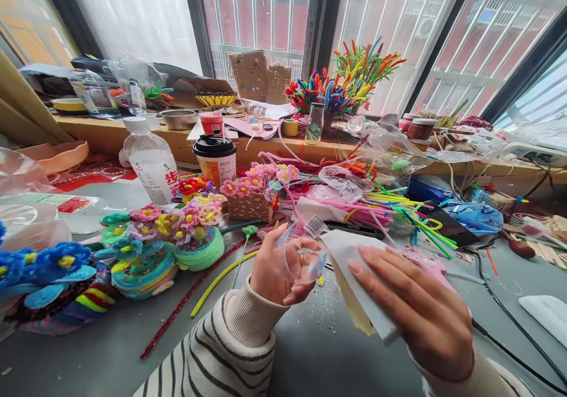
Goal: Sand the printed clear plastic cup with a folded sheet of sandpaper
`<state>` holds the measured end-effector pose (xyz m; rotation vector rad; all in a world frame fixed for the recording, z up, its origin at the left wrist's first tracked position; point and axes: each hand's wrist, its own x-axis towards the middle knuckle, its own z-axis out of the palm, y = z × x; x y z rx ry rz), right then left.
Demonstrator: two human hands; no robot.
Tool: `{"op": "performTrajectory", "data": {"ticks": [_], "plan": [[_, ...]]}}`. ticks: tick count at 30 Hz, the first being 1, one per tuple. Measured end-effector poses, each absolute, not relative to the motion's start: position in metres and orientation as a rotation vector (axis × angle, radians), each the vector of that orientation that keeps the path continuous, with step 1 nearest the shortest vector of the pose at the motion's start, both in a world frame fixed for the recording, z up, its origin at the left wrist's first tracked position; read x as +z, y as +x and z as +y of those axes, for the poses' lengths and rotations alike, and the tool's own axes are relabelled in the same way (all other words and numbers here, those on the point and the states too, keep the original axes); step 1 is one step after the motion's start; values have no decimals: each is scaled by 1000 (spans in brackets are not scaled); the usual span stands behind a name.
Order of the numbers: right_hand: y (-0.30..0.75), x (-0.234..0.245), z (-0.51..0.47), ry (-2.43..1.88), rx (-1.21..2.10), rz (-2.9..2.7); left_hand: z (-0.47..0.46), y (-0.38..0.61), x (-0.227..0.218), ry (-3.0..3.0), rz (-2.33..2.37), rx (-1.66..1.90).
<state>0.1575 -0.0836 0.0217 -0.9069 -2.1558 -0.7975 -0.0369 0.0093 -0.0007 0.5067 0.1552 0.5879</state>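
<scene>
- In the head view, the left hand (277, 267) is curling its fingers around a clear, crinkled, faintly iridescent plastic piece (310, 267), which is resting in the cupped palm.
- The right hand (420, 302) is holding a folded, stiff-looking white paper sheet (341, 249), its fingers lying together across the top face; the thumb is hiding underneath, out of sight.
- A tan paper layer (357, 314) is showing along the sheet's lower edge.
- The sheet's long axis is slanting from far left to near right, its far end pointing past the plastic piece's right side.
- The plastic piece is lying left of the right hand's fingertips, with the sheet's far end coming between; the left hand is by far the nearer.
- Fine glitter specks (330, 314) are lying on the grey worktop (328, 367) below, between both wrists.
</scene>
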Motion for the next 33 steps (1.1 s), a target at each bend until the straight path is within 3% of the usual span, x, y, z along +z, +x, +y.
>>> {"op": "performTrajectory", "data": {"ticks": [33], "plan": [[163,25,-78,-968,-873,-2031,4,-38,11,557,318,792]]}}
